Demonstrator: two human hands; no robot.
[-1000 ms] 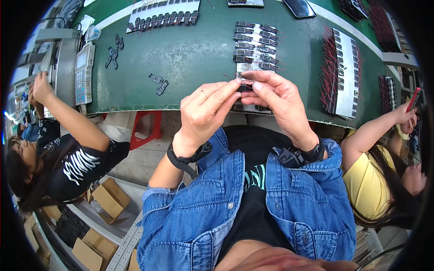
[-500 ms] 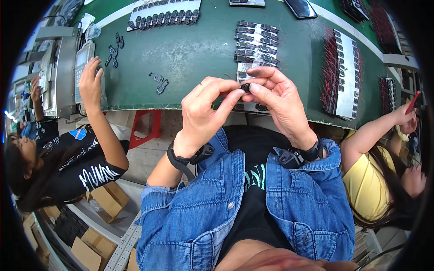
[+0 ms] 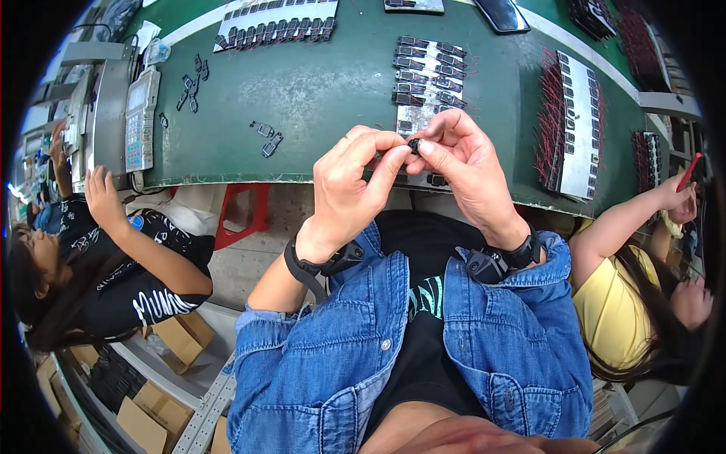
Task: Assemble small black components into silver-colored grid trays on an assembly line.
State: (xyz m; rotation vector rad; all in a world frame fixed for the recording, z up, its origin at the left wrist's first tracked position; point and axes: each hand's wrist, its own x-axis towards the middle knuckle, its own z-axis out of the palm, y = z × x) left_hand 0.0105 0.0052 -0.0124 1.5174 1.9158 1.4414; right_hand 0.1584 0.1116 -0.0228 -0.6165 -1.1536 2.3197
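Between the fingertips of both hands, just above the table's near edge, is a small black component; its details are mostly hidden. My left hand pinches it from the left with thumb and forefinger. From the other side my right hand grips it with thumb and fingers. Right behind the hands lies a metal strip with rows of small black parts with thin red wires. A few loose black parts rest on the green table left of my hands.
More loaded strips lie at the back left and to the right. A phone sits at the far edge. One co-worker's hand is at the left by a keypad device; another co-worker's hand holds a red tool at the right.
Both my hands stay almost in place around the black component, with slight finger shifts. The left co-worker's hand has drawn back from the keypad device, and a small black part now shows beside it.
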